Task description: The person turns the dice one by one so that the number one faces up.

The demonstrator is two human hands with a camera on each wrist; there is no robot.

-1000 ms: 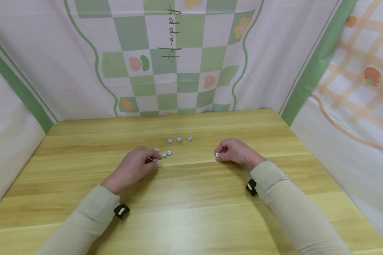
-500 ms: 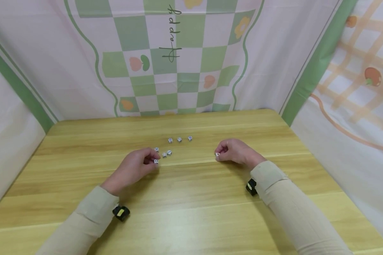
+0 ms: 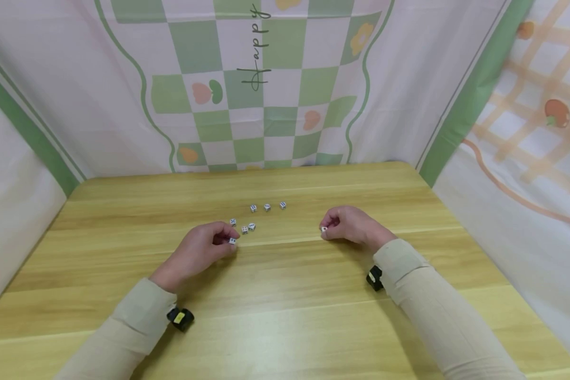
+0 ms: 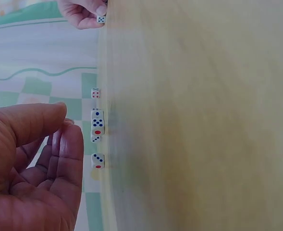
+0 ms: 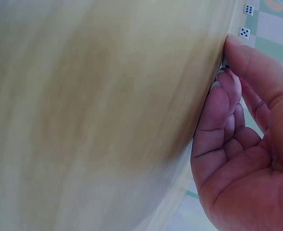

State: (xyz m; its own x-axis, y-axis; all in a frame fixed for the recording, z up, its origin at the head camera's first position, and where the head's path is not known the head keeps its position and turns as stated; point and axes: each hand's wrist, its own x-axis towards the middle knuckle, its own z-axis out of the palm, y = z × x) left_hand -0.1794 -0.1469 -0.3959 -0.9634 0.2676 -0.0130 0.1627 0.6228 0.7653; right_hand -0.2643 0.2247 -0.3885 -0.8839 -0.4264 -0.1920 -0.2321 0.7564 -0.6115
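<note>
In the head view my left hand (image 3: 197, 250) pinches a small white die (image 3: 232, 241) between thumb and fingers, low over the wooden table; in the left wrist view that die cannot be made out. Just beyond its fingertips lie three dice: one at the left (image 3: 233, 222) and two close together (image 3: 245, 230), (image 3: 252, 227). My right hand (image 3: 351, 228), further right, pinches another die (image 3: 324, 229) by its fingertips at the tabletop. The left wrist view also shows this die (image 4: 101, 19) at the right hand's fingertips.
Three more dice (image 3: 253, 208), (image 3: 267, 207), (image 3: 282, 205) lie spaced in a row further back. Behind the table (image 3: 285, 316) hangs a checked green and white cloth (image 3: 244, 119), with more cloth at both sides.
The left fingers have shifted slightly and the die between them has turned, so its dotted face shows more fully. My right hand and the lying dice have stayed put.
</note>
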